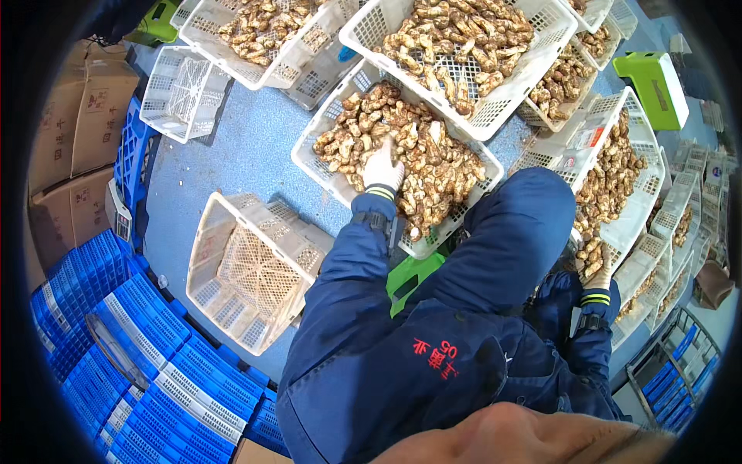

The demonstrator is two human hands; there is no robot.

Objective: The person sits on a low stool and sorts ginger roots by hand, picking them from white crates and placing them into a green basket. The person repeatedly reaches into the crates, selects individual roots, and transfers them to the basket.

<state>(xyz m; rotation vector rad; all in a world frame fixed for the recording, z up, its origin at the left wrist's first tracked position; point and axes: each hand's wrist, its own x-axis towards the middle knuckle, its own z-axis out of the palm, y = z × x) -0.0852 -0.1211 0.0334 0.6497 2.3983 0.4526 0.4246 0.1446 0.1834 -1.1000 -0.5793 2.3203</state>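
My left hand (382,166), in a white glove with a striped cuff, reaches into a white plastic crate (334,187) in front of me. Its fingers touch a heap of brown and cream matsutake-like mushrooms (432,168). Fingertips are partly lost among them, so a grip cannot be made out. On the right, my right hand (603,271), also gloved, cups several mushrooms (590,256) at the near end of another white crate (643,191). More mushrooms (611,174) lie inside that crate.
Larger mushrooms fill a crate (487,124) overlapping the middle crate's far edge. Empty crates (249,278) (179,87) stand on the blue floor (255,145) at left. Blue plastic crates (174,371) and cardboard boxes (87,127) line the left. A green stool (652,90) stands far right.
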